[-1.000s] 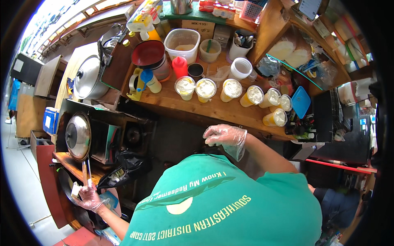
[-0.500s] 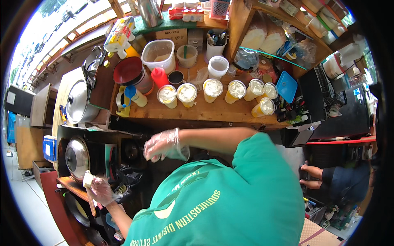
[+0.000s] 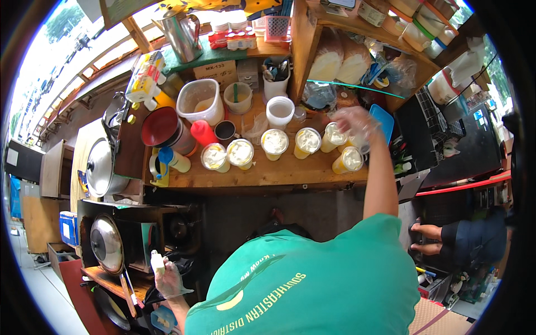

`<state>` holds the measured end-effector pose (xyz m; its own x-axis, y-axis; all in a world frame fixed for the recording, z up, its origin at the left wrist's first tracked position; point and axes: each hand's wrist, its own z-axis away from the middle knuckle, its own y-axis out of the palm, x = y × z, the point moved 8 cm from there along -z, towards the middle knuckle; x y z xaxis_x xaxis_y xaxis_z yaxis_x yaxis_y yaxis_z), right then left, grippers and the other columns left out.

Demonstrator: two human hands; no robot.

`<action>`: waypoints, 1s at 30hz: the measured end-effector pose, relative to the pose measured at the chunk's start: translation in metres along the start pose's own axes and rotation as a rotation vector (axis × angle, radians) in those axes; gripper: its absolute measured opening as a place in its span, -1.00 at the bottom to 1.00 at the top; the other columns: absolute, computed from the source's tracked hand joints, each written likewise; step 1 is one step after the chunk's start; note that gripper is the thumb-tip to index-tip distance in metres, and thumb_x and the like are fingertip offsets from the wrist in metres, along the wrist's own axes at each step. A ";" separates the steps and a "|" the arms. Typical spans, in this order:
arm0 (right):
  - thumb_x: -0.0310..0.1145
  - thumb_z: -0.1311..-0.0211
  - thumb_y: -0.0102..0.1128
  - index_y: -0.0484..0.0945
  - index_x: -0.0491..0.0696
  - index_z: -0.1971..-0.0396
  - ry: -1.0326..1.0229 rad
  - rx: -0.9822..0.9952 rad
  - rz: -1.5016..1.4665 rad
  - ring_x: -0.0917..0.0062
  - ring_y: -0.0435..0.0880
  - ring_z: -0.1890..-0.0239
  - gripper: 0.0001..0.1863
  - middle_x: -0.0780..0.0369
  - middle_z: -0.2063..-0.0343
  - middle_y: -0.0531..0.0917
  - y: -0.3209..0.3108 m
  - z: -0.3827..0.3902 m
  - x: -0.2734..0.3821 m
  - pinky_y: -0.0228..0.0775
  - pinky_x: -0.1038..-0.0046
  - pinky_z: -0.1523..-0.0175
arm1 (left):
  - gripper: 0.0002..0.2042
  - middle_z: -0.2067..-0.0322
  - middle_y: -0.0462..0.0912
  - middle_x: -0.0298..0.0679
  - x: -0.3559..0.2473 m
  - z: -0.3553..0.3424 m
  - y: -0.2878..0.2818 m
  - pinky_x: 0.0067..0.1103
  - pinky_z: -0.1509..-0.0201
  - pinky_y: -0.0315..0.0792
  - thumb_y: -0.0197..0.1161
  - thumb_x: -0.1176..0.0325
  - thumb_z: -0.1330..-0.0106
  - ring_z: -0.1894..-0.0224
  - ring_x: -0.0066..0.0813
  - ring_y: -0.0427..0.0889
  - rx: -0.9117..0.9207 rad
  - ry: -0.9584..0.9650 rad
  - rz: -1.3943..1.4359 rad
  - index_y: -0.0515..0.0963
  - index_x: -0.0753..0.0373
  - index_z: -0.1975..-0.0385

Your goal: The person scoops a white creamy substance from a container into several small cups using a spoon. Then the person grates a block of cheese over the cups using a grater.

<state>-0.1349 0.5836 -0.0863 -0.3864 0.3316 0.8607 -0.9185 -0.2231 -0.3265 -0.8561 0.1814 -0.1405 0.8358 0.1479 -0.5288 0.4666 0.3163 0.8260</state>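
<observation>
Both my hands wear clear plastic gloves. My left hand point(image 3: 168, 277), low at the left beside the stove, is closed around a small whitish block point(image 3: 158, 262) that sticks up past its fingers. My right hand point(image 3: 357, 124) reaches over the right end of the wooden counter point(image 3: 245, 177); motion blurs its fingers. It covers part of the back cups there, near a blue lid point(image 3: 381, 124). Several clear cups stand in a row, filled with something yellow and topped with white pieces, among them a front right cup point(image 3: 352, 160) and a middle cup point(image 3: 274, 143).
Behind the cups stand a white tub point(image 3: 280, 111), a red squeeze bottle point(image 3: 203, 133), a dark mug point(image 3: 225, 130) and a large clear container point(image 3: 200, 101). A lidded pan point(image 3: 106, 243) sits on the left. Another person's legs point(image 3: 429, 239) show at the right.
My right hand has swung from above the floor at the middle out to the cups at the right. The left hand, still holding the whitish block, has shifted slightly right and down.
</observation>
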 end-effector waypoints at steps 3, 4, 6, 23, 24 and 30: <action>0.00 -0.33 0.17 0.76 0.01 0.32 0.294 -0.245 0.292 0.45 0.73 0.40 -0.63 0.23 0.43 0.73 -0.112 -0.069 -0.075 0.54 0.31 0.29 | -0.29 -0.10 0.57 0.06 0.015 -0.016 0.019 -0.35 -0.26 0.61 0.38 0.41 -0.33 -0.04 -0.19 0.66 -0.060 -0.017 -0.084 0.24 0.37 -0.46; -0.02 -0.33 0.13 0.77 -0.01 0.30 0.331 -0.221 0.601 0.38 0.75 0.36 -0.62 0.17 0.39 0.75 -0.134 -0.089 -0.089 0.57 0.25 0.24 | -0.30 -0.09 0.57 0.06 0.019 -0.023 0.027 -0.35 -0.25 0.62 0.38 0.40 -0.34 -0.04 -0.19 0.66 -0.066 -0.035 -0.098 0.24 0.37 -0.46; -0.09 -0.29 0.16 0.77 -0.03 0.23 0.370 -0.318 0.885 0.26 0.78 0.20 -0.65 0.07 0.23 0.77 -0.168 -0.117 -0.102 0.61 0.18 0.10 | -0.31 -0.08 0.57 0.07 0.029 -0.036 0.044 -0.35 -0.22 0.63 0.37 0.40 -0.35 -0.02 -0.18 0.67 -0.057 -0.061 -0.107 0.25 0.36 -0.45; -0.25 -0.44 -0.03 0.71 -0.07 -0.06 0.282 -0.557 1.121 0.03 0.72 -0.13 -0.60 -0.02 -0.09 0.71 -0.191 -0.179 -0.105 0.59 0.05 -0.23 | -0.43 -0.08 0.62 0.13 0.089 -0.103 0.104 -0.33 -0.27 0.64 0.39 0.39 -0.35 -0.01 -0.14 0.72 -0.118 -0.209 -0.216 0.38 0.46 -0.30; -0.25 -0.45 -0.05 0.70 -0.07 -0.07 0.251 -0.573 1.106 0.02 0.72 -0.13 -0.59 -0.03 -0.09 0.71 -0.190 -0.180 -0.105 0.59 0.05 -0.22 | -0.44 -0.06 0.63 0.13 0.089 -0.106 0.102 -0.33 -0.26 0.66 0.39 0.39 -0.35 -0.01 -0.13 0.73 -0.147 -0.196 -0.255 0.38 0.48 -0.29; -0.22 -0.51 -0.01 0.73 -0.03 -0.06 0.263 -0.578 1.203 0.11 0.70 -0.20 -0.62 0.06 -0.14 0.71 -0.182 -0.188 -0.112 0.61 0.11 -0.23 | -0.44 -0.05 0.65 0.14 0.092 -0.115 0.112 -0.32 -0.26 0.65 0.39 0.39 -0.36 0.03 -0.13 0.75 -0.112 -0.189 -0.260 0.38 0.48 -0.29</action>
<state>0.0597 0.7595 -0.1965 -0.9114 0.3838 -0.1487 0.1172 -0.1042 -0.9876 -0.7600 0.3380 -0.1189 0.7370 -0.1244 -0.6643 0.6449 0.4234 0.6362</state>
